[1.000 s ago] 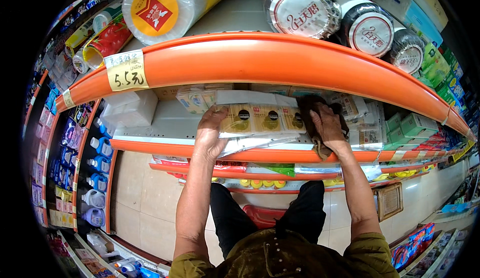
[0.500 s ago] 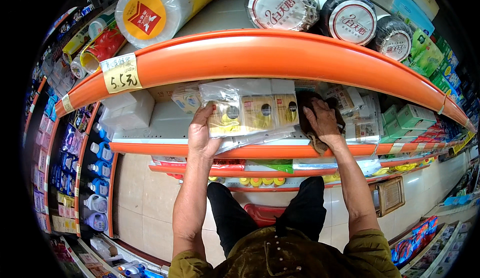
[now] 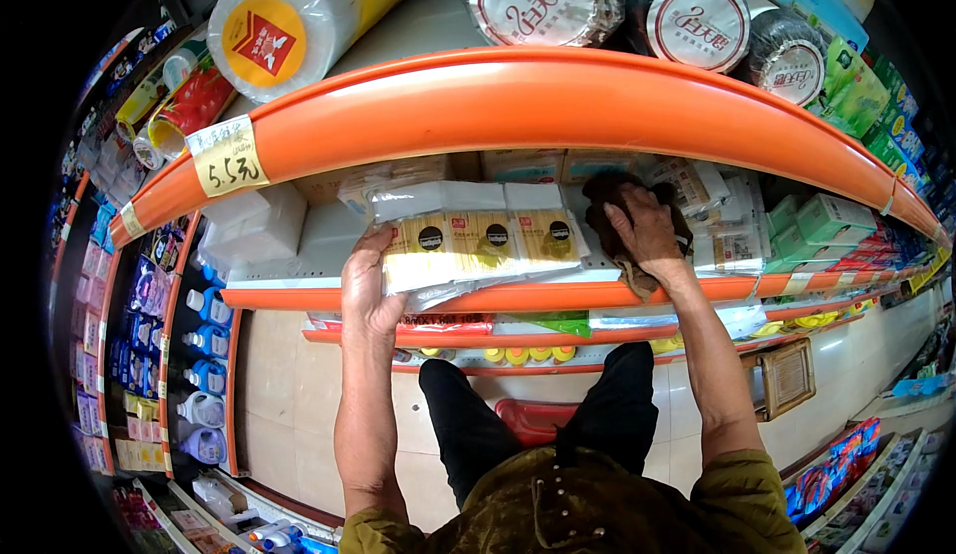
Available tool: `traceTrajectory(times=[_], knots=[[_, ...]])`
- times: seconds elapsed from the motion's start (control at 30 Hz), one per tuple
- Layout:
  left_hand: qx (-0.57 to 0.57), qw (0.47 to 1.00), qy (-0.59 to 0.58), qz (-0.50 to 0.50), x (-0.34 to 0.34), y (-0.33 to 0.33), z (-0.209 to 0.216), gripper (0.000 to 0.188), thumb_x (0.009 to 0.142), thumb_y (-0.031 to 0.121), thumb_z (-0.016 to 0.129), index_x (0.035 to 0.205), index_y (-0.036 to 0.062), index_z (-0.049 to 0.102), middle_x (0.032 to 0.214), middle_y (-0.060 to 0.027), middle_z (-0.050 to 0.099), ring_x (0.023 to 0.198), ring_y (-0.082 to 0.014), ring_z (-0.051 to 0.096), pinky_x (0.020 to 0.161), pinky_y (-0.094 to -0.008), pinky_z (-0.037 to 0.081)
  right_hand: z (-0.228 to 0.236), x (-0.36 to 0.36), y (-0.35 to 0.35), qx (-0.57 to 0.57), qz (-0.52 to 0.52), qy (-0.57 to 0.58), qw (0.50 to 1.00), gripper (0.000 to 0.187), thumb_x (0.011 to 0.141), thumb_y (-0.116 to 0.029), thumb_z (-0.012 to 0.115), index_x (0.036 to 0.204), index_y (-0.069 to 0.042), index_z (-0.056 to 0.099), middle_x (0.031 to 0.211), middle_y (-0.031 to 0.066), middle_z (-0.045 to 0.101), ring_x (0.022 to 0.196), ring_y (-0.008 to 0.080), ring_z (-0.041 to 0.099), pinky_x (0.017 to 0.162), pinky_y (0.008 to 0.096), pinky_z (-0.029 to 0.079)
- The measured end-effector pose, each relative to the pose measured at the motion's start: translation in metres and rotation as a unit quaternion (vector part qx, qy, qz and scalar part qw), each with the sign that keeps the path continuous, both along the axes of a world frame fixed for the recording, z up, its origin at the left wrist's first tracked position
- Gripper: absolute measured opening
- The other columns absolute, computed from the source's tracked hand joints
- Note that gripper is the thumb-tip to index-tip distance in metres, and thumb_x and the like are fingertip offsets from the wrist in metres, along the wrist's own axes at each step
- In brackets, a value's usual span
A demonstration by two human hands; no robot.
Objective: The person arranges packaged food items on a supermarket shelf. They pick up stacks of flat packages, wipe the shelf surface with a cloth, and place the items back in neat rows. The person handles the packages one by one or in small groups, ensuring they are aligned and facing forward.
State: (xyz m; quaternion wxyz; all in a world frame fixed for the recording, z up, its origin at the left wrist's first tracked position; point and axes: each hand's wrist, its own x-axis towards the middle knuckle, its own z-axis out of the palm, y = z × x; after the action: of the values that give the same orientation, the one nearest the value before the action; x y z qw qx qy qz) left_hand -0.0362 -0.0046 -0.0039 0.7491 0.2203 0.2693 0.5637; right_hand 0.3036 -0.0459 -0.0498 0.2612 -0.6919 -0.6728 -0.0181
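Note:
My left hand (image 3: pixel 370 283) grips the left end of several flat packs of toothpicks (image 3: pixel 479 247), in clear and white wrapping. They lean over the front of the grey shelf (image 3: pixel 324 245) under the big orange edge. On the same shelf, my right hand (image 3: pixel 647 235) presses a dark brown cloth (image 3: pixel 609 245) down, its fingers curved over the top. One end of the cloth hangs at the lower orange shelf edge. Behind the toothpick packs stand more small boxes (image 3: pixel 523 165), partly covered by them.
A wide orange shelf edge (image 3: pixel 518 96) with a handwritten price tag (image 3: pixel 228 155) runs above my hands. Big plastic-wrapped rolls (image 3: pixel 543 4) lie on top. Green boxes (image 3: pixel 832 223) and packets sit to the right, white boxes (image 3: pixel 257 223) to the left. A red stool (image 3: pixel 533 421) shows below me.
The toothpick packs in my left hand have shifted left and turned more squarely upward, showing more of the boxes behind. My right hand remains on the cloth, moved only slightly.

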Motion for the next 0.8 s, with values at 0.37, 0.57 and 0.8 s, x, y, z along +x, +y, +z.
traceTrajectory(times=[0.37,0.57,0.8], knots=[[-0.002,0.998,0.056,0.014,0.009,0.0,-0.007,0.014,0.084,0.007,0.046,0.096,0.0003,0.048,0.091,-0.0108,0.054,0.082,-0.0212,0.056,0.076,-0.0345,0.049,-0.005,0.005,0.001,0.023,0.022,0.006,0.999,0.05,0.087,-0.042,0.043,0.113,0.0,0.049,0.118,0.0179,0.047,0.111,0.033,0.042,0.091,0.0455,0.032],[0.008,0.995,0.099,0.018,0.011,-0.001,-0.002,0.015,0.082,0.005,0.046,0.096,-0.0007,0.047,0.093,-0.0111,0.053,0.082,-0.0212,0.056,0.076,-0.0352,0.049,-0.001,0.0,0.0,0.001,0.005,0.003,1.0,0.052,0.087,-0.044,0.042,0.114,0.0,0.049,0.12,0.0173,0.045,0.112,0.033,0.042,0.091,0.0475,0.031],[0.017,0.991,0.121,0.049,0.015,-0.01,0.002,0.022,0.082,0.004,0.042,0.103,-0.0024,0.044,0.095,-0.0137,0.052,0.085,-0.0236,0.056,0.078,-0.0361,0.048,-0.001,0.0,-0.001,-0.005,-0.002,-0.003,1.0,0.052,0.086,-0.044,0.042,0.114,-0.001,0.048,0.121,0.0166,0.045,0.113,0.0336,0.041,0.091,0.0503,0.03]])
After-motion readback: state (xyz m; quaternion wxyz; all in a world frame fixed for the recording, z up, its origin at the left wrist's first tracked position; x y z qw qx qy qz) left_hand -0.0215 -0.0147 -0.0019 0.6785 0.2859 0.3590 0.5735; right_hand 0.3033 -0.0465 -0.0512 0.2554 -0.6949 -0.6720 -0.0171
